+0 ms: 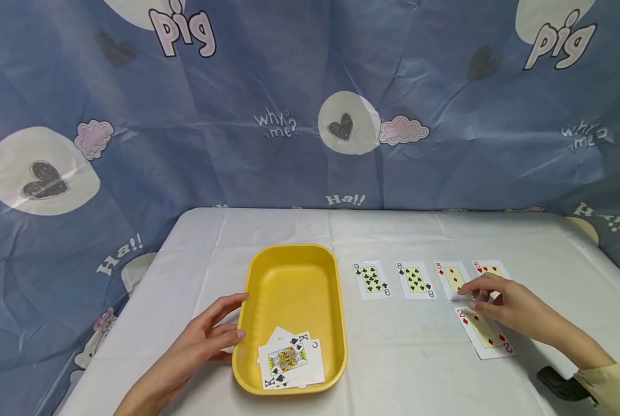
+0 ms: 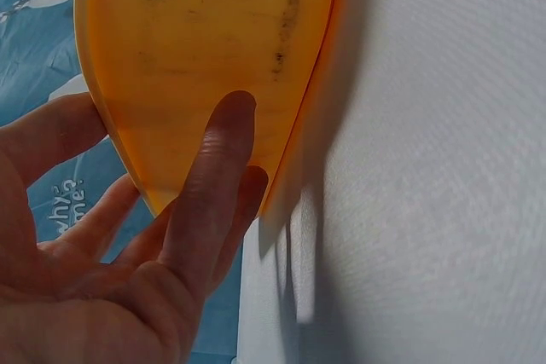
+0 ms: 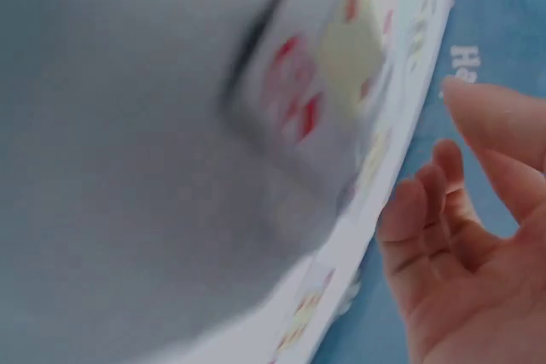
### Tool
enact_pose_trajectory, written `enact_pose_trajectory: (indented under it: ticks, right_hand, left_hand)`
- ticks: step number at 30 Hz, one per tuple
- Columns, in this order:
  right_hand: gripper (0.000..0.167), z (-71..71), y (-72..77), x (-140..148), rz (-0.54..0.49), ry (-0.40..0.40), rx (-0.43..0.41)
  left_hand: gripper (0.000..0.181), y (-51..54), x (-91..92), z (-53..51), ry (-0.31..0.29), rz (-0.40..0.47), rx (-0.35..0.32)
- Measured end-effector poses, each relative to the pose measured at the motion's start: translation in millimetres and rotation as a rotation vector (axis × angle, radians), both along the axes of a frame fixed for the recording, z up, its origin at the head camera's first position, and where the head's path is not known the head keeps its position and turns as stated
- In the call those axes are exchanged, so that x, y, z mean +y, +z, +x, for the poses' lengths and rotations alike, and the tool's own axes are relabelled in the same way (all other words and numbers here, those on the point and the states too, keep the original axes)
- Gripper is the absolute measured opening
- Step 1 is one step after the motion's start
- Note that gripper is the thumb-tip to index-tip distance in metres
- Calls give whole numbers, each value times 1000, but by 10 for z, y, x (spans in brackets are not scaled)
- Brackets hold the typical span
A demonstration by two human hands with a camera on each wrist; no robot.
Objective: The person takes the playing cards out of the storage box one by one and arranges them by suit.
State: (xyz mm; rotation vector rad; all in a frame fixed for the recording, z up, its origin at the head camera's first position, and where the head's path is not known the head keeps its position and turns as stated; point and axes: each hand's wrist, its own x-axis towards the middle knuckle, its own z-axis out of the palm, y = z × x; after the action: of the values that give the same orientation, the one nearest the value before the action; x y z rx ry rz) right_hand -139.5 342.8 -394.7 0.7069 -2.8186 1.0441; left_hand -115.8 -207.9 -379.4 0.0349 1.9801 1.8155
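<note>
- Left hand [image 1: 203,341]: fingers extended, touching yellow tray [image 1: 289,294] along its side, not gripping.
- King of spades [image 1: 288,363] tops loose cards inside tray, right of left fingers.
- Right hand [image 1: 518,306]: fingers part-bent, thumb apart, nothing held.
- Two of diamonds [image 1: 483,335] just below right fingers; can't tell if flat.
- Three of diamonds [image 1: 451,277] at right fingertips.
- Eight of spades [image 1: 416,280] left of them.

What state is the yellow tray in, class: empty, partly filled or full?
Partly filled. In the yellow tray, a few playing cards, with a king of spades showing, lie at the near end; the far part's floor is bare.
</note>
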Motion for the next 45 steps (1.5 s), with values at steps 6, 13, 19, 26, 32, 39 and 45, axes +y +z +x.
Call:
enact_pose_trajectory:
  ticks: [6, 13, 19, 26, 32, 39, 45]
  right_hand:
    - [21, -93, 94, -345, -111, 116, -23]
    - [27, -298, 159, -773, -218, 292, -70]
    - [33, -381, 267, -1167, -271, 396, -144]
    - [36, -365, 365, -1667, -318, 522, -125]
    - [36, -256, 396, -2063, -346, 563, -202]
    - [33, -298, 322, -2481, -288, 693, -303]
    - [33, -478, 289, -2727, -186, 831, -345]
  left_hand:
    - [65, 3, -14, 17, -6, 8, 13]
    - [64, -5, -14, 27, -18, 20, 31]
    - [64, -9, -3, 30, -25, 34, 39]
    - [64, -8, -2, 28, -9, 21, 35]
    - [64, -18, -10, 24, -8, 21, 35]
    - [65, -27, 3, 17, -6, 9, 30]
    - [65, -15, -4, 28, -16, 16, 31]
